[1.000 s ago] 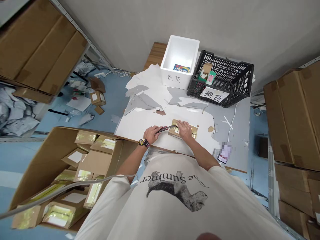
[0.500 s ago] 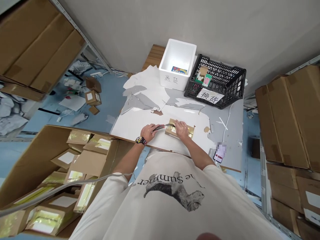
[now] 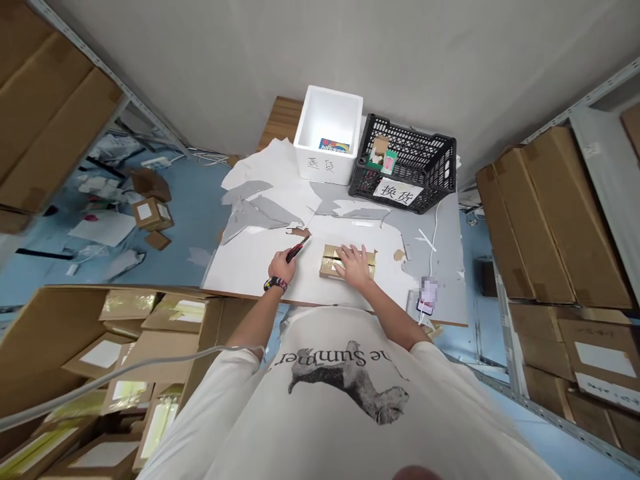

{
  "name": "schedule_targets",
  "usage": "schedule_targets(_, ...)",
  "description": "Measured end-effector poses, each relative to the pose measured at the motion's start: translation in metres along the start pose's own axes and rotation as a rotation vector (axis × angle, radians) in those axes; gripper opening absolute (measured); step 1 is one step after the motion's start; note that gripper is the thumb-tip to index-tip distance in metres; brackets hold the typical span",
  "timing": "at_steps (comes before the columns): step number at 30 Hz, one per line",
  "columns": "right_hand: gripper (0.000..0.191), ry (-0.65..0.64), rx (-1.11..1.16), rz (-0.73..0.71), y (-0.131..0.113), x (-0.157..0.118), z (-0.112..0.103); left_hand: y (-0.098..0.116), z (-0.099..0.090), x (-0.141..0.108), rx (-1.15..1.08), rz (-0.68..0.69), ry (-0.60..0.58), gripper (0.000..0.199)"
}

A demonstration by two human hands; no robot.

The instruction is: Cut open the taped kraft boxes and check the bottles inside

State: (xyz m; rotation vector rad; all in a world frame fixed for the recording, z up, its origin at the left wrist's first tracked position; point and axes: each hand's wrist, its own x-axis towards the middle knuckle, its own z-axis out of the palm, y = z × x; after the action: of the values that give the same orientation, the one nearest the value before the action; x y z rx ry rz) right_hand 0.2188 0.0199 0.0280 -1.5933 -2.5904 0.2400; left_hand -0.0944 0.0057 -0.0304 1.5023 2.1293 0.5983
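My left hand (image 3: 281, 265) is shut around a red-and-black box cutter (image 3: 299, 250), whose tip points away from me and is held apart from the parcel. A small cardboard box (image 3: 347, 253) banded with shiny gold tape lies on the white board (image 3: 255, 263) of the workbench. My right hand (image 3: 354, 265) rests flat on that box, fingers spread, covering its near right part.
A white foam box (image 3: 320, 160) and a black plastic crate (image 3: 425, 150) with a paper sign (image 3: 397, 192) stand at the bench's far end. A phone (image 3: 425, 307) lies near the front edge. An open carton of taped boxes (image 3: 60, 327) sits at lower left.
My left hand and the cutter have drawn back leftward from the box. The right hand has stayed on the box, which now lies squarer, and the whole view has shifted left.
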Motion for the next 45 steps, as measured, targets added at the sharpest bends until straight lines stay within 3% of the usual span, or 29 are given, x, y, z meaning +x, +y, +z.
schedule_targets(3, 0.054, 0.076, 0.035, 0.125, 0.014, -0.021, -0.006, -0.019, 0.008, -0.008, -0.005, -0.026, -0.016, 0.051)
schedule_targets(6, 0.052, 0.215, 0.070, 0.255, 0.034, -0.051, -0.007, -0.023, 0.008, -0.013, 0.022, -0.036, -0.038, 0.053)
schedule_targets(9, 0.045, 0.303, 0.142, 0.312, 0.045, -0.075, -0.004, -0.001, 0.004, -0.015, 0.017, 0.057, -0.038, 0.045)
schedule_targets(13, 0.042, 0.203, 0.169, 0.255, 0.039, -0.083, 0.004, 0.052, 0.003, -0.021, -0.133, 0.405, -0.178, 0.033)
schedule_targets(16, 0.045, 0.155, 0.149, 0.260, 0.030, -0.077, 0.006, 0.082, 0.003, -0.024, -0.116, 0.589, -0.252, 0.033)
schedule_targets(22, 0.042, 0.138, 0.234, 0.250, 0.029, -0.071, 0.001, 0.098, -0.005, -0.023, 0.122, 0.711, -0.295, 0.043)
schedule_targets(27, 0.030, 0.070, 0.324, 0.199, 0.026, -0.078, -0.002, 0.110, -0.002, -0.018, 0.183, 0.908, -0.514, 0.034)
schedule_targets(30, 0.030, 0.130, 0.440, 0.198, 0.028, -0.084, 0.005, 0.117, 0.006, -0.011, 0.246, 0.946, -0.622, 0.034)
schedule_targets(32, 0.036, 0.279, 0.582, 0.334, 0.035, -0.088, 0.016, 0.118, 0.011, -0.007, 0.295, 0.923, -0.646, 0.035)
schedule_targets(35, 0.052, 0.470, 0.867, 0.804, 0.050, -0.091, 0.037, 0.109, 0.015, -0.004, 0.282, 0.860, -0.631, 0.022)
schedule_targets(38, 0.056, 0.340, 1.197, 1.146, 0.063, -0.086, 0.056, 0.089, 0.011, -0.008, 0.159, 0.821, -0.575, 0.021)
schedule_targets(40, 0.050, 0.183, 1.425, 1.186, 0.066, -0.077, 0.064, 0.071, 0.006, -0.013, 0.083, 0.798, -0.529, 0.025)
schedule_targets(45, 0.045, -0.183, 1.923, 1.127, 0.058, -0.048, 0.071, 0.041, -0.007, -0.022, 0.022, 0.744, -0.478, 0.029)
